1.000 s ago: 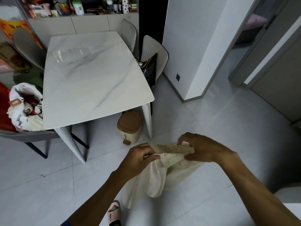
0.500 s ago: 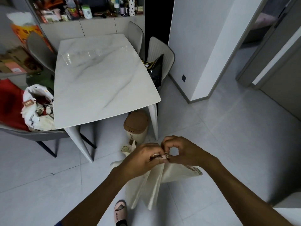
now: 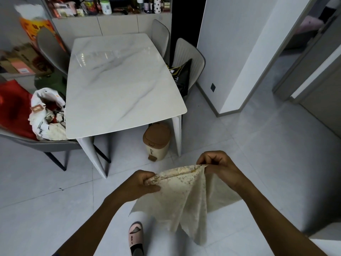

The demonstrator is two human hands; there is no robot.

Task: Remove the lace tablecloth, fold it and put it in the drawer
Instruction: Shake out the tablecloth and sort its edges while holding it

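Head view looks down on both hands holding the lace tablecloth in the air above the tiled floor, well apart from the bare marble counter. The left hand has its grip pinched on one end of the top edge; the right hand pinches the other end, so the edge runs taut between them. Below, the cloth hangs in soft folds and points. It looks light, limp and thin, with a patterned cream weave, likely to slip and sag, so corners and the folded edge seem the best places to hold. No drawer is clearly visible.
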